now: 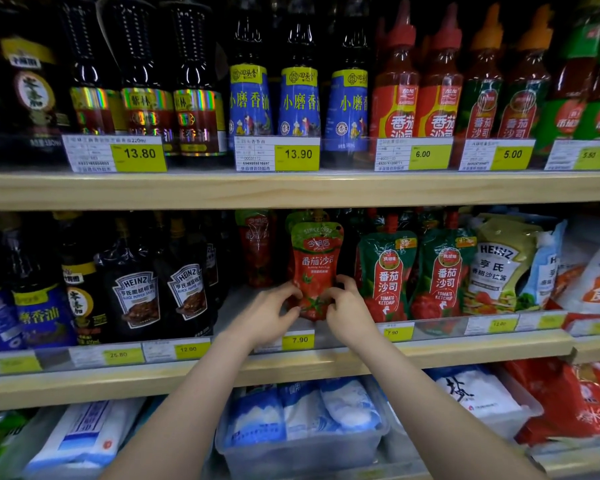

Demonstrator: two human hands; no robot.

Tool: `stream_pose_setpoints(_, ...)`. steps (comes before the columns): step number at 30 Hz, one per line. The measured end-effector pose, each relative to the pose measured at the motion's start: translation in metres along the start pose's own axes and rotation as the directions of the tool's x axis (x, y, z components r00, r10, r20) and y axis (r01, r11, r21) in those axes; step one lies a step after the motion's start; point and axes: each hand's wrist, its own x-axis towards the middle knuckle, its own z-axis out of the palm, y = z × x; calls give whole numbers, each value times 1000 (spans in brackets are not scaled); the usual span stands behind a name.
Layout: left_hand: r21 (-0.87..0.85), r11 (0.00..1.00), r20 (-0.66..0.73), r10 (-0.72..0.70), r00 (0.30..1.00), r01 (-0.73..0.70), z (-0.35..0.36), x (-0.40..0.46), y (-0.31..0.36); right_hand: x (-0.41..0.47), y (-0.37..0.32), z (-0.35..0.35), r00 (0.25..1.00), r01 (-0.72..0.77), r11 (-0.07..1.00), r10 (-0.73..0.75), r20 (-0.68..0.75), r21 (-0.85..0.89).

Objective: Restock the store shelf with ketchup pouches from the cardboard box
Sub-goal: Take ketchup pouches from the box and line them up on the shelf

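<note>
Both hands, the left hand [272,315] and the right hand [349,311], have their fingers [293,294] clamped on the lower corners of a red soft plastic ketchup pouch with green top [315,268], upright on the pale wooden middle shelf [118,382]. I think it should be pressed back evenly, base flat, facing forward. Just right of the fingers stand green-and-red ketchup pouches [385,275]; the cardboard box is not visible.

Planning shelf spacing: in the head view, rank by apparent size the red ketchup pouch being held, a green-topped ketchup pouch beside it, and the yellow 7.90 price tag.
1. Red ketchup pouch and green-topped ketchup pouch: look alike, unranked.
2. Yellow 7.90 price tag.
</note>
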Motion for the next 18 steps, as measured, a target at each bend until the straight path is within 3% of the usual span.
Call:
stream_pose_setpoints(9,-28,999,22,-33,999,33,1,-1,-1,1,-1,1,1000,-5,999,5,22,33)
stream_pose_setpoints(12,37,997,-85,-67,994,70,1,-11,10,-8,-7,-9,998,20,998,-24,59,66)
stream_pose_setpoints(15,144,990,-252,24,967,13,12,-37,19,-30,-4,-20,993,99,993,-103,60,69)
stream_pose_setpoints(18,184,973,-280,189,941,-141,35,-76,31,-70,9,-28,989,134,981,-140,38,137)
